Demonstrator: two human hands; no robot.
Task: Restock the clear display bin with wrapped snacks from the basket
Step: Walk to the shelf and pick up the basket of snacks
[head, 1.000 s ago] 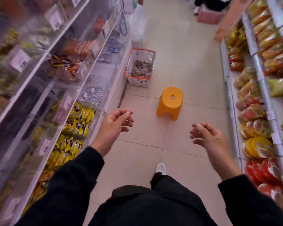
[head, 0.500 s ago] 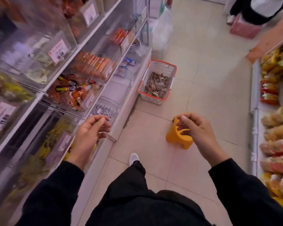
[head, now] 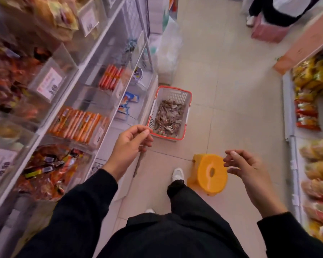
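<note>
My left hand (head: pixel 130 144): fingers loosely curled, empty | my right hand (head: pixel 250 168): same | basket (head: pixel 186 101): wrapped snacks (head: pixel 168 118), floor ahead

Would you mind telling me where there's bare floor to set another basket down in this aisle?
Bare tile lies right of the basket, toward the right-hand shelving, and beyond it up the aisle. It is tighter near the yellow stool and the white shoe.

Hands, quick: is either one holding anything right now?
Left hand: open, fingers loosely curled, holding nothing.
Right hand: open, fingers loosely curled, holding nothing.
</note>
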